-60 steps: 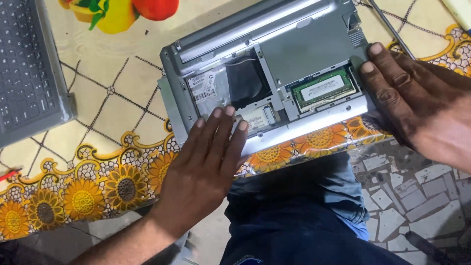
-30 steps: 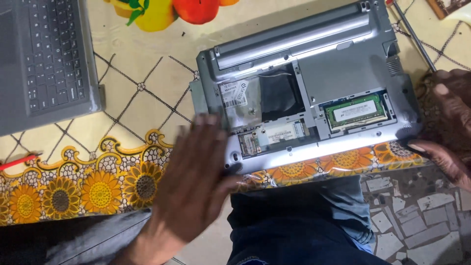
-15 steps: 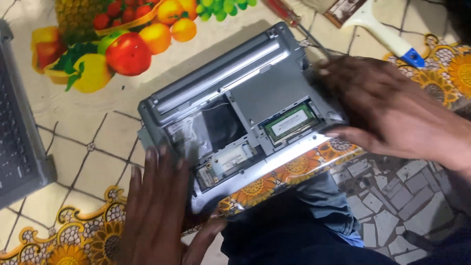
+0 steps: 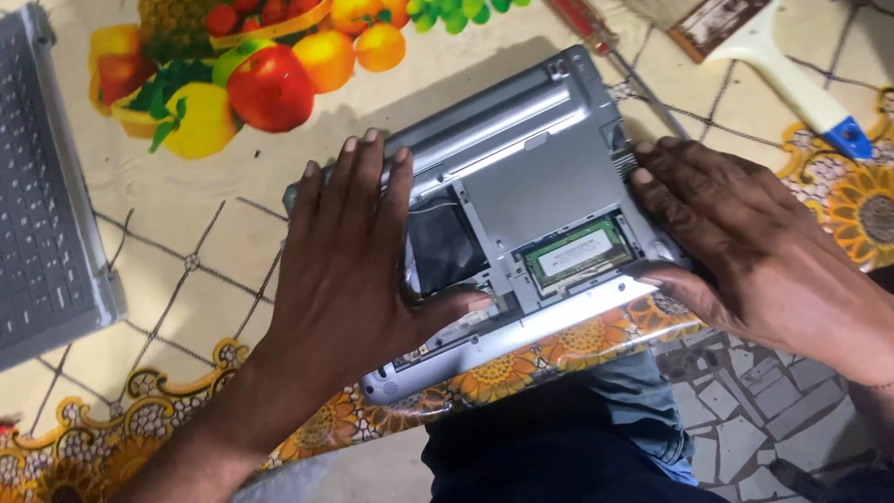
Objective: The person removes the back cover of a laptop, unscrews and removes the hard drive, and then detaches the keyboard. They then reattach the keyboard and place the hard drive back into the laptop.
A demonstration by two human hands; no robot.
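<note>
A grey laptop (image 4: 531,168) lies upside down near the table's front edge, its bottom cover off. An open bay shows a green memory card (image 4: 577,254) and a dark cavity (image 4: 447,244). My left hand (image 4: 349,251) lies flat over the laptop's left part, fingers spread, thumb at the front edge. My right hand (image 4: 736,237) presses on the laptop's right end, fingers wrapped over its side. Neither hand holds a loose object.
A second grey laptop with its keyboard (image 4: 42,205) showing lies at the left. A red-handled screwdriver (image 4: 605,51) and a white-and-blue-handled brush (image 4: 792,74) lie at the back right. The tablecloth (image 4: 223,186) has fruit and sunflower prints. My knee in blue jeans (image 4: 577,438) is below the edge.
The view has shifted. My left hand moved up from the laptop's front left corner onto its underside. My right hand stays on the right end.
</note>
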